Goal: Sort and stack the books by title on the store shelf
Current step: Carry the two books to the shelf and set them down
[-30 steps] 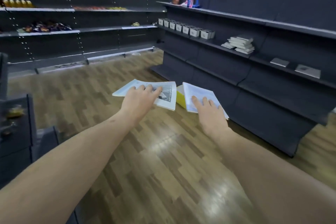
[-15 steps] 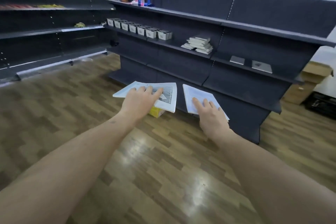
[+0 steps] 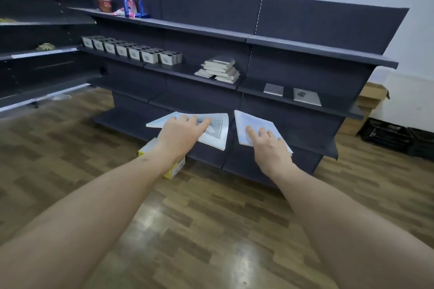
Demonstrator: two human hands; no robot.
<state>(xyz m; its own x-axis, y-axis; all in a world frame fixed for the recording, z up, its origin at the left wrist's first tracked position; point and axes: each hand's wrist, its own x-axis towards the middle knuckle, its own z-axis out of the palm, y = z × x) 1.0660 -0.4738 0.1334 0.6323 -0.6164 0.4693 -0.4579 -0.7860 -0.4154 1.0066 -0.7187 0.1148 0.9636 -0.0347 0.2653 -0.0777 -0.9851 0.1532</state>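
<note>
At frame centre we see the left hand (image 3: 182,132) gripping one pale book (image 3: 217,130) and the right hand (image 3: 270,145) gripping another (image 3: 244,124), both held out before the dark shelf (image 3: 211,78), whose stack (image 3: 220,69) sits above them.

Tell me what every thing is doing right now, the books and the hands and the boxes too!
Left hand: holds a book, fingers on top.
Left book: closed, carried flat.
Right hand: holds another book, fingers on top.
Right book: closed, carried flat.
Book pile: stacked unevenly on the shelf.
Two single books: lying flat, apart.
Yellow box: on the floor.
Row of white boxes: lined up on the shelf.
</note>
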